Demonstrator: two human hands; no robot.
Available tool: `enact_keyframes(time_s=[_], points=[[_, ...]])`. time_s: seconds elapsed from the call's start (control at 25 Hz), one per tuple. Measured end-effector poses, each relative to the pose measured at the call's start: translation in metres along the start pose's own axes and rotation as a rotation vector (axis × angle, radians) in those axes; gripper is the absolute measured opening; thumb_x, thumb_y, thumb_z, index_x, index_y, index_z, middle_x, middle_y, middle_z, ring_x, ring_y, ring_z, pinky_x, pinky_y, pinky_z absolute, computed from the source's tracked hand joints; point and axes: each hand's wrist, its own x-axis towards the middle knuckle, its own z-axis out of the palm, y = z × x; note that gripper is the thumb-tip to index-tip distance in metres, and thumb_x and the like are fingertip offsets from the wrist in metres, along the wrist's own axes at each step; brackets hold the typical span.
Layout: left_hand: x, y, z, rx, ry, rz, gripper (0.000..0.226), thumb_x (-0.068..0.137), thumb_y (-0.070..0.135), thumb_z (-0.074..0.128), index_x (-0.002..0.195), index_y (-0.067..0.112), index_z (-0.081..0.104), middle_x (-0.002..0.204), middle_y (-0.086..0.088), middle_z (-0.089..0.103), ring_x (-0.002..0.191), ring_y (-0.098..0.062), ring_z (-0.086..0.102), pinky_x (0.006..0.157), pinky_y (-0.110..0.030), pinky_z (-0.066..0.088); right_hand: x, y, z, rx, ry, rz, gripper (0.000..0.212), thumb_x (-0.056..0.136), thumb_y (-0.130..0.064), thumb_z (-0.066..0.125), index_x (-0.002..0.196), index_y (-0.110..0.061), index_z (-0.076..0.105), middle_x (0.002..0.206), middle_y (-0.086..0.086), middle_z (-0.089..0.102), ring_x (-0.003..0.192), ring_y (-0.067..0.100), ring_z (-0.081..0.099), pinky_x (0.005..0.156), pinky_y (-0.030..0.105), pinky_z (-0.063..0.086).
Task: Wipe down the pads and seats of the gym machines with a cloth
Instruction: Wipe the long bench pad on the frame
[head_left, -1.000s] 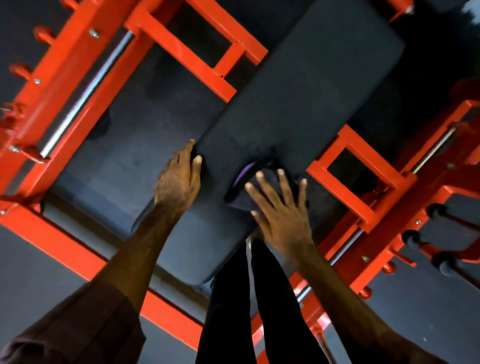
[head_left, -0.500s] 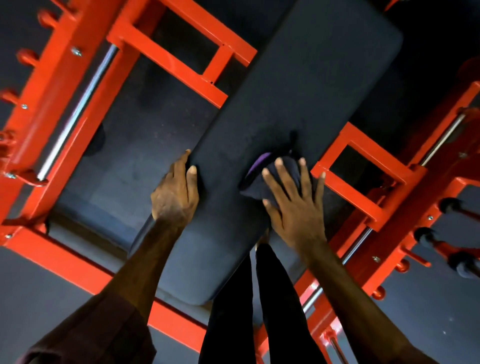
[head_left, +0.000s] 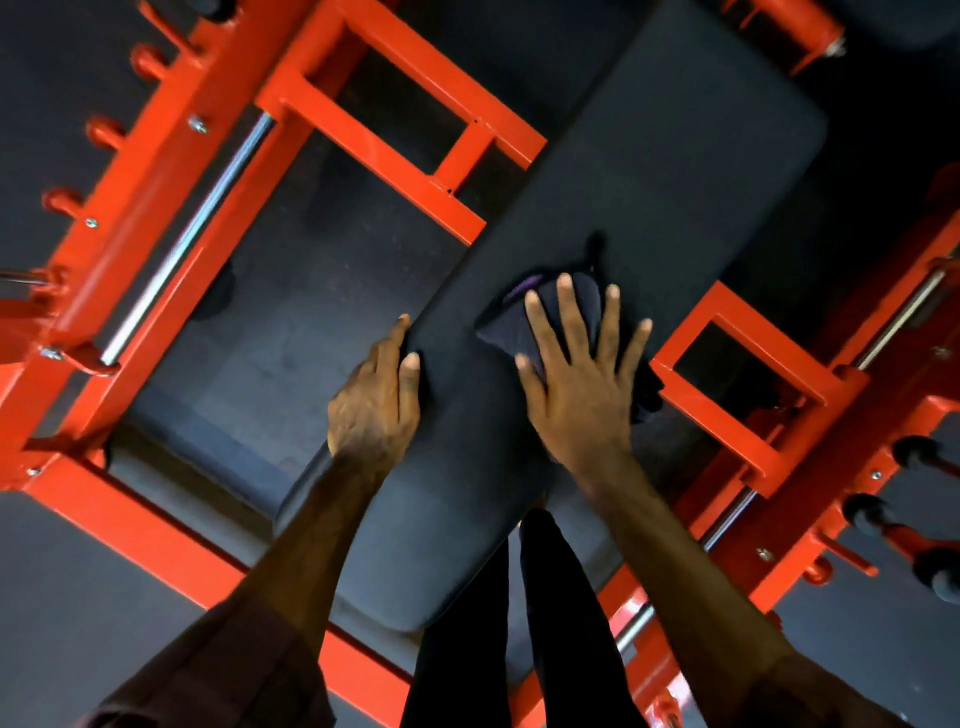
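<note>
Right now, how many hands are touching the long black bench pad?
2. The left hand holds the long black bench pad at its left edge; the right hand presses the dark cloth flat on the pad's top.

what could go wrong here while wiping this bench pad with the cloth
The cloth is bunched under the flat right hand near the pad's right edge, so it may slide off into the red frame gap. Being wadded, it probably wipes only a narrow strip. The left hand grips the opposite edge; if the pad shifts, the fingers might be pinched.
</note>
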Motion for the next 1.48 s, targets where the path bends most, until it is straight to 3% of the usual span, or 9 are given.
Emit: enact_keyframes(time_s=[0.08,0.28,0.4,0.56,0.72,0.8,1.04,1.32,1.48], points=[[0.0,0.001,0.0,0.023,-0.009,-0.003,0.052,0.113,0.046,0.027,0.163,0.033,0.03,0.153,-0.002,0.055,0.13,-0.032,0.06,0.1,-0.052,0.051,0.026,-0.039,0.001,0.029,-0.004,0.027,0.063,0.111,-0.056,0.031,0.168,-0.037,0.013,0.178,-0.001,0.002,0.161,0.045,-0.003,0.12,0.075,0.006],[-0.003,0.005,-0.005,-0.003,-0.03,-0.018,0.052,0.112,0.048,0.026,0.162,0.035,0.03,0.153,0.002,0.053,0.13,-0.029,0.06,0.1,-0.05,0.051,-0.013,-0.007,-0.004,-0.022,-0.06,-0.381,0.061,0.111,-0.052,0.041,0.167,-0.036,0.022,0.177,-0.002,0.013,0.162,0.04,0.006,0.121,0.073,0.014],[0.0,0.005,-0.007,-0.016,-0.045,-0.027,0.055,0.11,0.052,0.023,0.162,0.036,0.03,0.153,0.002,0.053,0.129,-0.03,0.06,0.101,-0.052,0.052,-0.003,0.005,-0.006,-0.041,-0.03,-0.199,0.062,0.111,-0.052,0.04,0.168,-0.036,0.02,0.177,-0.004,0.01,0.163,0.038,0.004,0.121,0.074,0.011],[0.001,0.001,-0.006,-0.02,-0.069,0.004,0.051,0.113,0.05,0.024,0.16,0.034,0.03,0.156,0.001,0.05,0.133,-0.028,0.056,0.104,-0.052,0.05,0.057,-0.072,0.002,0.043,0.009,0.073,0.063,0.109,-0.055,0.032,0.168,-0.038,0.016,0.178,-0.001,0.005,0.161,0.046,-0.001,0.12,0.076,0.006],[-0.003,0.003,-0.01,-0.024,-0.07,-0.007,0.057,0.107,0.05,0.022,0.15,0.02,0.045,0.139,-0.012,0.061,0.121,-0.037,0.063,0.095,-0.05,0.052,0.014,-0.072,0.003,-0.027,-0.094,-0.347,0.061,0.112,-0.051,0.032,0.168,-0.037,0.014,0.178,-0.002,0.003,0.162,0.043,-0.005,0.121,0.073,0.009],[-0.002,0.004,-0.012,-0.082,-0.066,-0.003,0.058,0.106,0.046,0.028,0.159,0.025,0.039,0.143,-0.009,0.06,0.122,-0.036,0.062,0.098,-0.052,0.052,-0.006,-0.036,-0.004,-0.024,-0.089,-0.397,0.061,0.112,-0.049,0.037,0.168,-0.036,0.016,0.177,-0.005,0.006,0.163,0.037,0.0,0.123,0.071,0.012],[0.001,-0.003,-0.004,-0.098,-0.06,0.063,0.054,0.113,0.048,0.029,0.166,0.037,0.021,0.15,-0.002,0.052,0.131,-0.028,0.057,0.103,-0.052,0.052,0.077,-0.062,-0.002,0.049,0.023,0.042,0.061,0.108,-0.052,0.033,0.167,-0.039,0.021,0.178,-0.003,0.005,0.162,0.044,-0.001,0.12,0.076,0.006],[0.011,0.007,-0.001,-0.157,-0.042,0.12,0.054,0.111,0.044,0.031,0.163,0.027,0.032,0.151,-0.004,0.051,0.134,-0.025,0.054,0.112,-0.046,0.047,0.023,-0.004,-0.008,0.01,-0.004,-0.354,0.059,0.112,-0.047,0.038,0.168,-0.036,0.022,0.177,-0.004,0.011,0.163,0.038,0.004,0.123,0.071,0.013],[0.028,0.022,0.003,-0.117,-0.015,0.172,0.057,0.112,0.042,0.035,0.165,0.026,0.028,0.158,-0.004,0.046,0.14,-0.025,0.051,0.112,-0.042,0.044,0.063,-0.007,-0.007,0.065,0.067,0.079,0.06,0.11,-0.048,0.036,0.167,-0.037,0.021,0.177,-0.003,0.008,0.163,0.039,0.002,0.121,0.075,0.008]])
